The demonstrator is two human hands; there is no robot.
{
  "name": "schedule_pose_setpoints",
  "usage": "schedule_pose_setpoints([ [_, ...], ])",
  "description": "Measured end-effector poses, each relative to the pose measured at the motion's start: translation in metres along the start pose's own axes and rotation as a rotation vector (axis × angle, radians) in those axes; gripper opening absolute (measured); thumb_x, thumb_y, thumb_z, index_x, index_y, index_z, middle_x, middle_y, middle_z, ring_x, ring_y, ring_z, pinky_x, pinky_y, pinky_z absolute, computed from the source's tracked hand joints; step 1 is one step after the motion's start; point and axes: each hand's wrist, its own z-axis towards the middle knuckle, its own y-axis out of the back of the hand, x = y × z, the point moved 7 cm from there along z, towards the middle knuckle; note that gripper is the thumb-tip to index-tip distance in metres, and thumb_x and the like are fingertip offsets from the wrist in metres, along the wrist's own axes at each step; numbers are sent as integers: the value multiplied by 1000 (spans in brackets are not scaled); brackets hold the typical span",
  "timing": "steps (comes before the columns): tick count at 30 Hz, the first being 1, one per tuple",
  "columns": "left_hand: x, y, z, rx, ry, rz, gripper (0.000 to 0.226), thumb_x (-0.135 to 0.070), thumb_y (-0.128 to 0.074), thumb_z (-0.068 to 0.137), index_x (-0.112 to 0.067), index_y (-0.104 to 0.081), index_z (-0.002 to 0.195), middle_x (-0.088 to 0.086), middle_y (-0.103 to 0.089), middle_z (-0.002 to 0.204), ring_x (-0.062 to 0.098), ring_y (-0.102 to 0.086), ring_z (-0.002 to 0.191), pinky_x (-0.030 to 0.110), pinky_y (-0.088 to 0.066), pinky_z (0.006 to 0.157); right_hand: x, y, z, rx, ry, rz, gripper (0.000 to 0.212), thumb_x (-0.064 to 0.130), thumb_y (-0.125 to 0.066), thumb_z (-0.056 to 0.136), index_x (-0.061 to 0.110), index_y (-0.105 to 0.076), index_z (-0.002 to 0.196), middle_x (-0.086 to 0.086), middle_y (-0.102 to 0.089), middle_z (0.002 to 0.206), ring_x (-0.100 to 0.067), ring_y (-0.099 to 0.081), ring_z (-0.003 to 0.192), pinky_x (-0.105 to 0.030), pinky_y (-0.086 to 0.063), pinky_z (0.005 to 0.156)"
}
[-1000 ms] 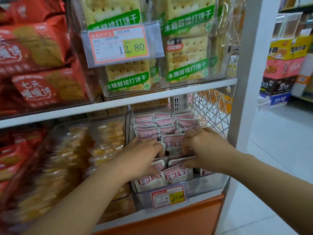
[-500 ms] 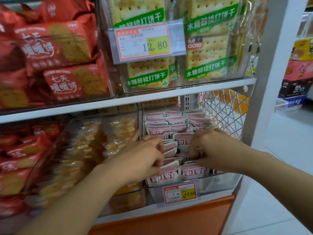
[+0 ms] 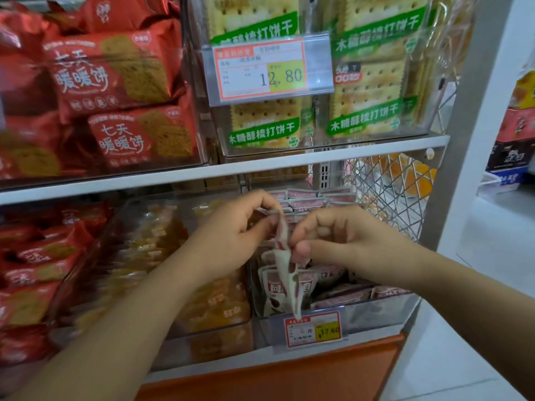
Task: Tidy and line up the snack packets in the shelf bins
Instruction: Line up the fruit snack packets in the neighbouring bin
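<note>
A clear bin [image 3: 385,314] on the lower shelf holds several small pink-and-white snack packets [image 3: 307,198], some standing in rows at the back, others lying loose at the front. One packet [image 3: 285,267] hangs edge-on above the bin's front. My left hand [image 3: 234,235] pinches its upper part. My right hand [image 3: 344,238] pinches its right edge between thumb and fingers. Both hands are raised above the bin, close together.
A yellow-and-red price tag [image 3: 314,329] is clipped to the bin's front. A bin of orange-yellow packets [image 3: 185,285] stands to the left, red biscuit bags [image 3: 113,73] and green-labelled cracker packs [image 3: 367,91] above. A wire mesh panel [image 3: 388,192] and a white post [image 3: 469,140] close the right side.
Both hands were down among the packets in the bin. They have lifted one packet out and now hold it edge-on above the bin's front. The camera has moved closer.
</note>
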Motion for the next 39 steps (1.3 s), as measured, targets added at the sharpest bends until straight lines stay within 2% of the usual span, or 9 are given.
schedule_pose_setpoints([
  [3, -1, -9, -2, 97, 36, -269, 10, -14, -53, 81, -19, -61, 81, -13, -63, 76, 3, -59, 73, 18, -46, 70, -12, 7, 0, -50, -30, -89, 17, 11, -71, 80, 17, -62, 93, -5, -66, 90, -16, -63, 77, -30, -55, 74],
  [8, -6, -15, -1, 136, 69, -455, 22, -9, -48, 74, -22, -65, 70, -10, -65, 76, 6, -59, 74, 17, -45, 69, -28, 4, 0, 26, -173, -100, 81, 35, -75, 62, 27, -39, 134, 8, -67, 111, -6, -63, 99, -31, -53, 88],
  [13, -9, -20, -4, 184, 154, -492, 17, -25, -54, 82, -21, -69, 89, -9, -68, 84, 9, -63, 77, 22, -51, 66, -26, 4, -2, -21, -163, -147, 27, 17, -76, 74, 16, -60, 96, -2, -74, 88, -19, -70, 81, -43, -56, 79],
  [17, -14, -23, -6, 203, 94, -218, 48, -37, -72, 80, -54, -47, 118, -30, -49, 126, 3, -56, 112, 36, -49, 95, -29, 4, -3, -125, -106, -262, 23, 22, -76, 76, 16, -62, 94, -4, -72, 86, -21, -69, 79, -47, -55, 75],
  [20, -24, -22, -6, 163, 16, -132, 62, -29, -72, 81, -62, -37, 119, -34, -41, 128, -9, -48, 115, 15, -44, 96, -32, 5, -1, -187, -56, -328, 26, 27, -75, 76, 15, -63, 95, -6, -71, 86, -24, -68, 79, -48, -55, 73],
  [22, -26, -25, -7, 161, -48, -4, 61, -24, -70, 83, -58, -34, 120, -31, -45, 116, -13, -46, 107, 5, -41, 86, -38, 1, 2, -162, -39, -333, 23, 24, -74, 76, 16, -64, 95, -4, -71, 85, -20, -68, 77, -46, -55, 72],
  [28, -1, -37, -10, 332, 2, 397, 21, -32, -65, 87, -35, -56, 105, -16, -57, 88, -1, -53, 78, 24, -49, 71, -45, -7, 8, 5, -51, -644, 16, 34, -73, 78, 24, -64, 69, 10, -57, 72, 0, -54, 68, -12, -40, 58],
  [35, -6, -68, -13, 571, -148, 706, 11, -19, -52, 97, -15, -61, 100, 2, -62, 98, 17, -58, 92, 31, -48, 81, -50, 8, -19, 410, -191, -849, 9, 31, -64, 86, 36, -72, 87, 32, -58, 70, 8, -56, 68, -6, -35, 62],
  [39, 4, -90, -20, 662, -88, 756, 17, -12, -54, 92, -13, -67, 103, 3, -63, 90, 19, -61, 84, 27, -42, 67, -59, 7, -21, 373, -167, -999, 19, 30, -60, 89, 32, -69, 106, 24, -63, 95, 6, -54, 81, -10, -40, 75],
])
